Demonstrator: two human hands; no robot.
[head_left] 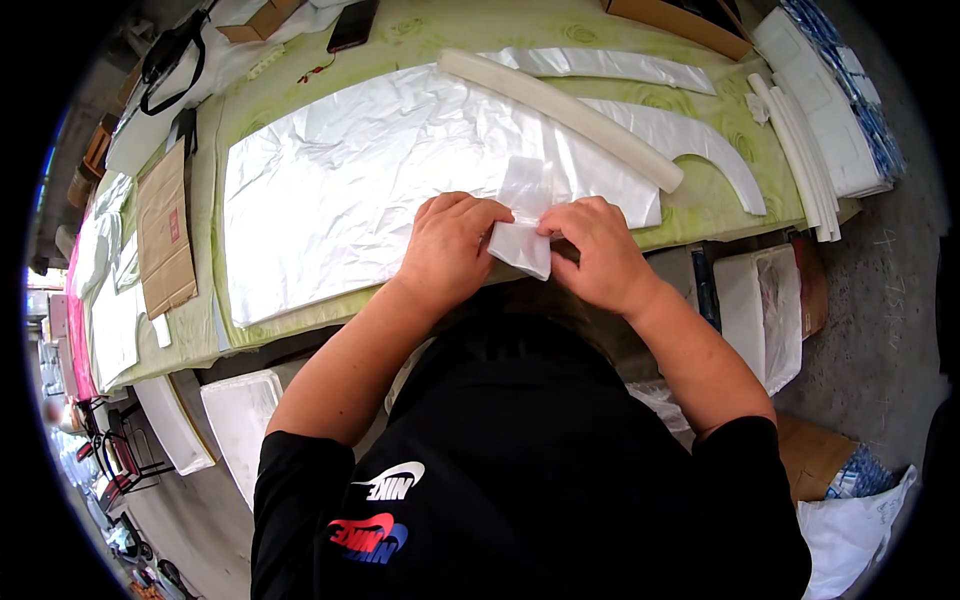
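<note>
Between my hands is a small clear plastic bag (521, 248), its near part whitish and folded, its far end lying toward the plastic sheeting. My left hand (452, 245) pinches the bag's left edge with thumb and fingers. On the other side my right hand (598, 252) grips its right edge, fingers curled. Whether anything is inside the bag I cannot tell. Under and beyond my hands, a wide crinkled sheet of white plastic film (340, 190) covers much of the table. A long pale tube (560, 118) lies diagonally across the film.
The table has a green patterned cover (425, 35). A dark phone (352, 25) lies at the back, a flat cardboard piece (167, 235) at left. White rolls (795, 155) lie along the right end. Below the front edge stand white bins (762, 315), and a white sack (858, 535) sits lower right.
</note>
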